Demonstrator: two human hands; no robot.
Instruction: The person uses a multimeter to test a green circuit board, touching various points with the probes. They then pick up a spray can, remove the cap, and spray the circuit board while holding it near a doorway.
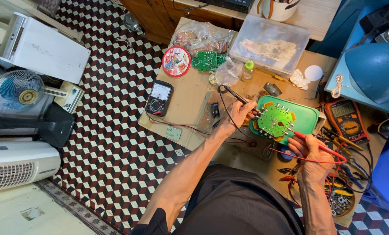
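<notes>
Your right hand (309,150), lower right of the frame, is gripping the red probe (307,138); your left hand (238,115) is pinching the black probe (236,96), both touching the round green circuit board (275,119) right of centre.

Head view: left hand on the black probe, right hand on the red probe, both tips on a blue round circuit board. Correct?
Not quite: the round circuit board is green, not blue, and sits on a green plastic piece. The head view shows it. The rest holds: the left hand holds the black probe and the right hand holds the red probe, both tips on that board.
</notes>
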